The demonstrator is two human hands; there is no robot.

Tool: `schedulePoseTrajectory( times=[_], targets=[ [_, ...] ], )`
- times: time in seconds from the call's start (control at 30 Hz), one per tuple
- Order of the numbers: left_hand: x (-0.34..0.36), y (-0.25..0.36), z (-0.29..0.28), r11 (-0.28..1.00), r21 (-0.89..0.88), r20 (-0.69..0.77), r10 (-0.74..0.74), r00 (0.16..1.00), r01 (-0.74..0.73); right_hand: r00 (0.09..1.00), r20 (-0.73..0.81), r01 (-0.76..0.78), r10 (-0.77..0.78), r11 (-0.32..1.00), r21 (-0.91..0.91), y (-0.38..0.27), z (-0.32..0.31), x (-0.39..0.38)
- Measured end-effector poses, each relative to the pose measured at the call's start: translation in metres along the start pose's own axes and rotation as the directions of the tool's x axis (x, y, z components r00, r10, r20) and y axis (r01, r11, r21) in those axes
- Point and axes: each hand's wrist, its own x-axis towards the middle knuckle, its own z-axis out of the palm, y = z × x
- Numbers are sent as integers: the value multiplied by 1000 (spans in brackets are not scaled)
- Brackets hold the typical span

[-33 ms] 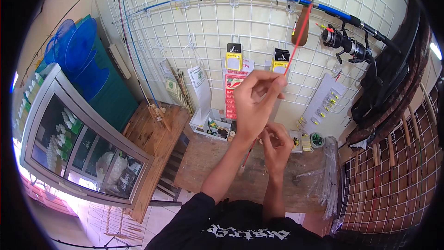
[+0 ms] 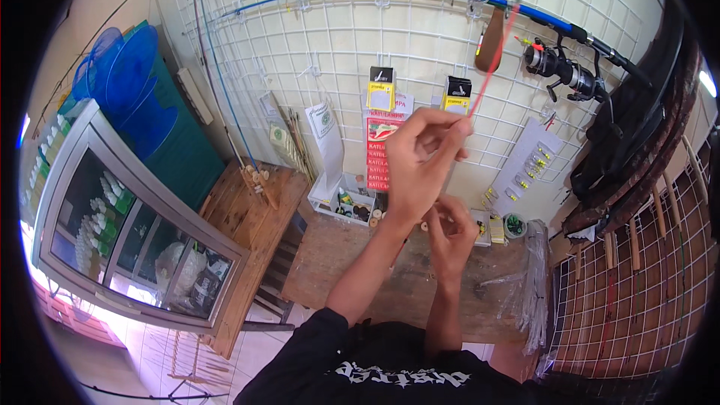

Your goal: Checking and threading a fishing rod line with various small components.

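My left hand (image 2: 421, 165) grips a thin red rod (image 2: 491, 67) between thumb and curled fingers; the rod rises diagonally toward the top right, in front of a brown paddle-shaped piece (image 2: 487, 49). My right hand (image 2: 452, 231) is lower and just right of my left wrist, its fingers bent and pinched on what appears to be the rod's lower part, partly hidden behind my left forearm. Behind my hands hang yellow-and-black packets (image 2: 380, 94) and red packets (image 2: 377, 157) on a white wire grid (image 2: 285, 60).
A wooden table (image 2: 330, 270) holds a white tray (image 2: 319, 201), a small tub and plastic wrapping. A glass cabinet (image 2: 101, 180) and blue nets (image 2: 124, 82) stand left. A blue rod with reel (image 2: 570, 75), dark bags (image 2: 622, 142) and a rack (image 2: 630, 300) are right.
My hands have shifted very slightly to the right, and the red rod's upper end has swung a little rightward.
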Motion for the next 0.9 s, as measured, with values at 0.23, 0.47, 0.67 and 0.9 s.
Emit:
schedulePoseTrajectory(
  times=[0.23, 0.47, 0.67, 0.9],
  targets=[
    [2, -10, 30, 985, 134, 127, 87, 988, -104, 994, -70, -62, 79, 973, 223, 1, 1, -1],
    [-18, -26, 15, 913, 393, 202, 29, 979, -109, 976, 11, -197, 216, 868, 456, 36, 30, -15],
    [-38, -43, -8, 842, 536, 239, -76, 968, -66, 949, 150, -314, 276, 827, 467, 74, 56, -50],
    [-59, -58, -40, 822, 566, 166, -186, 968, 61, 937, 272, -304, 218, 893, 331, 108, 61, -96]
  ],
)
